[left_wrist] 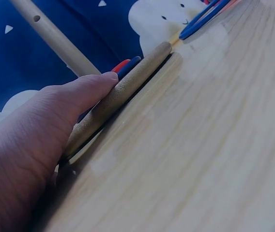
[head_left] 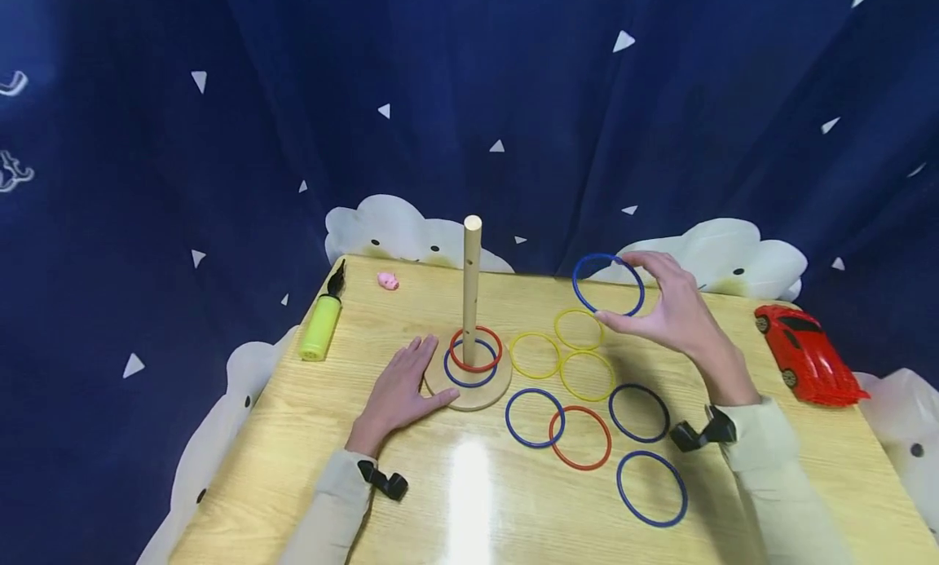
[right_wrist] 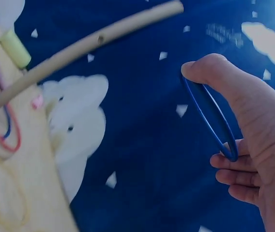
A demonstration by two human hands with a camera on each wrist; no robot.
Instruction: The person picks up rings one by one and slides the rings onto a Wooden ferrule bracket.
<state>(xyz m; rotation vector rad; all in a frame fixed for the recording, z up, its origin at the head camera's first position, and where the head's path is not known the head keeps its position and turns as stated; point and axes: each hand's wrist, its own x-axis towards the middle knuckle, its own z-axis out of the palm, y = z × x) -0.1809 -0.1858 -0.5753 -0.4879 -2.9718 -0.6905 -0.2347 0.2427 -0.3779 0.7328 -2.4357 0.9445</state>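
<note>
My right hand holds a blue ring between thumb and fingers, raised above the far right part of the table. In the right wrist view this ring appears nearly edge-on, with the thumb at one end. A wooden post stands upright on a round wooden base. Around the post's foot lie a red ring and a blue one. My left hand rests at the base's left side, fingers extended. Its thumb lies over the base's rim in the left wrist view.
Right of the base lie several yellow rings, a red ring overlapping a blue ring, and more blue rings. A yellow-green pump and pink pig figure sit at left, a red toy car at right.
</note>
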